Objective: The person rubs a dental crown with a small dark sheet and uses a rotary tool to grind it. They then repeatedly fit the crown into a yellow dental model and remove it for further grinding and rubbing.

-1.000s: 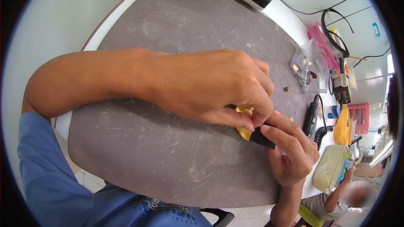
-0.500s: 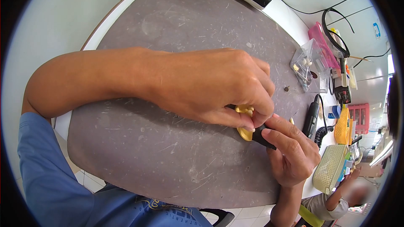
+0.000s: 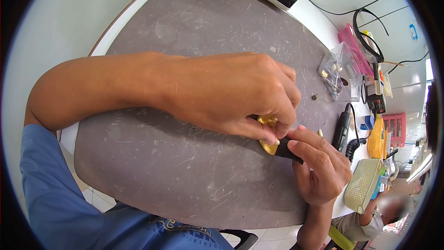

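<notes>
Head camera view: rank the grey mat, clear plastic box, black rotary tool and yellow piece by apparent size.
1. grey mat
2. clear plastic box
3. black rotary tool
4. yellow piece, partly covered, so its rank is unsure

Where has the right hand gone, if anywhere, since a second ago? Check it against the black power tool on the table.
No. The right hand remains as near the black power tool as before, pinching the black handle.
</notes>
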